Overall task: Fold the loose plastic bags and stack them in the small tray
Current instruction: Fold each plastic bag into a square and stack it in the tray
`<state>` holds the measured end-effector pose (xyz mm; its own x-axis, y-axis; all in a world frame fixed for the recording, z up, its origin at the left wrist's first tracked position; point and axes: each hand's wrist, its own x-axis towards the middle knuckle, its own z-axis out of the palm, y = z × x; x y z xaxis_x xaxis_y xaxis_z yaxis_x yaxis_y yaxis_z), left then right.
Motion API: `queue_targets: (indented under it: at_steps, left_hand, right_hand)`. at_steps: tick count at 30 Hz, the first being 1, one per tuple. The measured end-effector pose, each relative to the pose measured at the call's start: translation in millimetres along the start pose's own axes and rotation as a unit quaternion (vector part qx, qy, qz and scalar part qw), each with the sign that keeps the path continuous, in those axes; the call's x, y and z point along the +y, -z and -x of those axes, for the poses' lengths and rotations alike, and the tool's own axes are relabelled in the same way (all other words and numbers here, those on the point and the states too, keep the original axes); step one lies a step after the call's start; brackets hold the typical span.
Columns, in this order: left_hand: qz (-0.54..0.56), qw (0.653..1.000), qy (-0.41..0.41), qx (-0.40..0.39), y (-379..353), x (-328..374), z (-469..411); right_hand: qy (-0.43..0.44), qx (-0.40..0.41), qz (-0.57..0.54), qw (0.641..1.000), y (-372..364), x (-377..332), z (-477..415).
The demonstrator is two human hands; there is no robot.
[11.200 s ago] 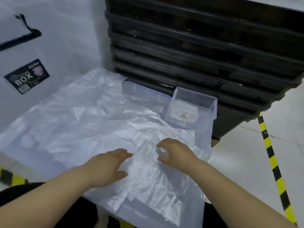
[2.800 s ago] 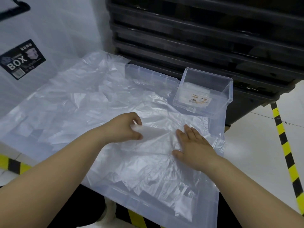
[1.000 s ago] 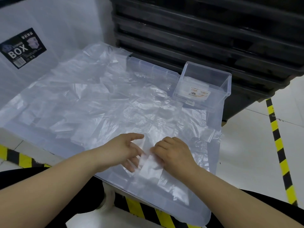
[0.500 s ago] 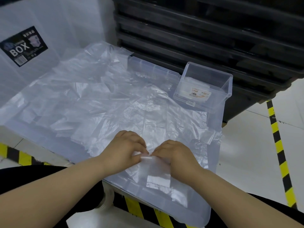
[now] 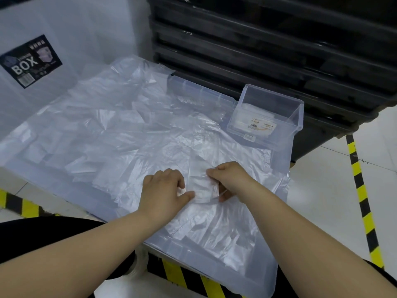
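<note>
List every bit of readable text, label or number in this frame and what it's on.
"BOX": black label on the white storage box at left.
Smaller print and barcode on that label: too blurred to read.
In the small tray, the white label: barcode and print too small to read.
On the tray's front wall, a sticker: unreadable.

I see a stack of black crates point(image 5: 268, 50) at back right, and a white bin point(image 5: 86, 29) w/ a black "BOX" label point(image 5: 30, 61) top left. Yellow-black hazard tape point(image 5: 361, 190) runs over the pale floor point(image 5: 322, 190) at right. A big clear lid point(image 5: 257, 282) sits front & center.
</note>
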<state>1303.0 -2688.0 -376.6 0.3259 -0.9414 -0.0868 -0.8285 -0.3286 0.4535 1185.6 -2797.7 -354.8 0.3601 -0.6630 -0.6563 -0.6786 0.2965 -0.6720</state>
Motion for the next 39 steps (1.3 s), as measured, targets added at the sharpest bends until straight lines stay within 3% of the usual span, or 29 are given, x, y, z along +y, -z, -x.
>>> queue_targets:
  at_steps: [3, 6, 9, 13, 18, 24, 28, 34, 36, 39]
  left_hand:
    - [-0.028, 0.982, -0.159, 0.093, -1, -4, 5]
    - [-0.053, 0.957, -0.275, 0.081, -6, -5, 9]
    - [-0.048, 0.943, -0.327, 0.037, -10, -6, 8]
    - [-0.002, 0.960, -0.280, -0.003, -14, -10, 8]
    - [-0.126, 0.965, -0.206, -0.105, -9, -8, 7]
    - [-0.116, 0.957, -0.183, -0.193, -4, -5, 3]
    - [-0.140, 0.951, -0.184, -0.203, -3, -4, 1]
    - [-0.146, 0.947, -0.192, -0.212, -1, -2, 2]
    - [-0.144, 0.948, -0.193, -0.209, -2, -3, 2]
    - [-0.145, 0.946, -0.196, -0.212, -2, -3, 1]
  right_hand:
    - [-0.018, -0.003, 0.008, 1.000, 0, -3, -2]
    - [-0.023, 0.000, 0.019, 1.000, -1, -5, -1]
    - [-0.032, 0.001, 0.018, 0.999, -1, -8, 2]
    - [-0.043, -0.012, 0.007, 0.999, 1, -9, 4]
    - [-0.040, -0.030, -0.012, 0.999, 9, -8, 11]
    - [0.038, 0.019, 0.132, 0.990, 32, -12, 19]
    - [0.042, -0.004, 0.240, 0.970, 22, -8, 17]
    - [0.093, 0.076, 0.309, 0.943, 2, -1, 4]
    - [0.107, 0.068, 0.319, 0.939, 1, -1, 2]
    - [0.098, 0.031, 0.252, 0.962, 5, -6, 3]
